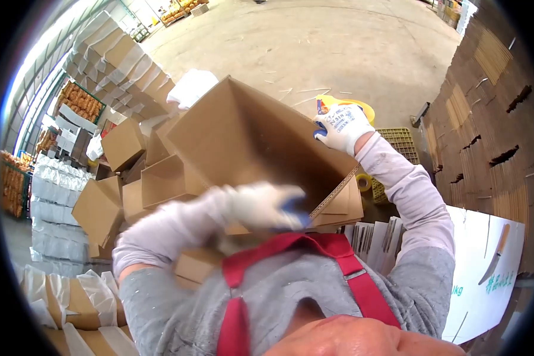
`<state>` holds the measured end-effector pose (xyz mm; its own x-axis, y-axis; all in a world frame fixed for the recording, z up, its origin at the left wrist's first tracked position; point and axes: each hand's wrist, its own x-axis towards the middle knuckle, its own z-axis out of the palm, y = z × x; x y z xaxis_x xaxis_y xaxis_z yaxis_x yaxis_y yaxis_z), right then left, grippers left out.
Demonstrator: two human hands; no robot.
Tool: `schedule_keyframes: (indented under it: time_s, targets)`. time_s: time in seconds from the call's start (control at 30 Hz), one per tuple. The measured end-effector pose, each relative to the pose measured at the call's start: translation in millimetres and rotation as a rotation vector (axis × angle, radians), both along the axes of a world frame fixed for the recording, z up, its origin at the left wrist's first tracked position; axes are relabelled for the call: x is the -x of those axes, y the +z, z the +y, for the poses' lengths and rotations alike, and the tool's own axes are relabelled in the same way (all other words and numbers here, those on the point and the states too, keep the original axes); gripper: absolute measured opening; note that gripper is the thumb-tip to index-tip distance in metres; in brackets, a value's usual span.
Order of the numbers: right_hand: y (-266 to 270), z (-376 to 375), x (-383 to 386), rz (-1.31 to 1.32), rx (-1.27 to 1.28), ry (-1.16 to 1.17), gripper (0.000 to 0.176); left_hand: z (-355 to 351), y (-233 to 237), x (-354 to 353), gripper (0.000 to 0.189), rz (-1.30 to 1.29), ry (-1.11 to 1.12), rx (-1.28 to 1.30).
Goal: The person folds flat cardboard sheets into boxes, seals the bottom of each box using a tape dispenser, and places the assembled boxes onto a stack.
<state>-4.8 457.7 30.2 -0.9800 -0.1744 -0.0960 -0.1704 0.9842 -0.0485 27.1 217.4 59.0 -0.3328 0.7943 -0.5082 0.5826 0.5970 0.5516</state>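
Observation:
A large open cardboard box stands tilted in front of me, with its hollow inside facing up and toward me. My right hand, in a white glove with blue fingers, is closed over the box's far right edge. Across the near side of the box opening is my left hand, gloved the same way. It is smeared by motion, so whether its fingers touch the cardboard cannot be made out. Flat cardboard pieces lie under the box's near right corner.
Several open boxes crowd the left, before tall stacks of bagged cartons. Bundled flat cardboard rises at right. A knife lies on a white carton. Beyond my right hand are a yellow crate and tape roll.

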Motion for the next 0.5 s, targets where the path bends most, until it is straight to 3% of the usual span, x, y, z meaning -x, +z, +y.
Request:
schedule_keyframes:
  time_s: [0.07, 0.23, 0.27, 0.33, 0.43, 0.5]
  targets:
    - [-7, 4, 2, 0.047, -0.019, 0.04, 0.035, 17, -14, -37, 0.069, -0.037, -0.035, 0.025]
    - [-4, 17, 16, 0.067, 0.061, 0.087, 0.037, -16, -46, 8, 0.045, -0.551, 0.164, 0.146]
    - [-5, 16, 21, 0.067, 0.065, 0.09, 0.037, -8, -34, 22, 0.043, -0.486, 0.094, 0.263]
    - [-9, 16, 28, 0.062, 0.074, 0.062, 0.037, -17, -45, 27, 0.043, -0.592, 0.114, 0.24]
    - [-5, 18, 21, 0.019, 0.096, 0.049, 0.038, -33, -48, 4, 0.05, -0.433, -0.075, 0.019]
    - [-9, 20, 17, 0.046, 0.134, 0.065, 0.038, -34, -31, -12, 0.059, -0.336, -0.007, 0.124]
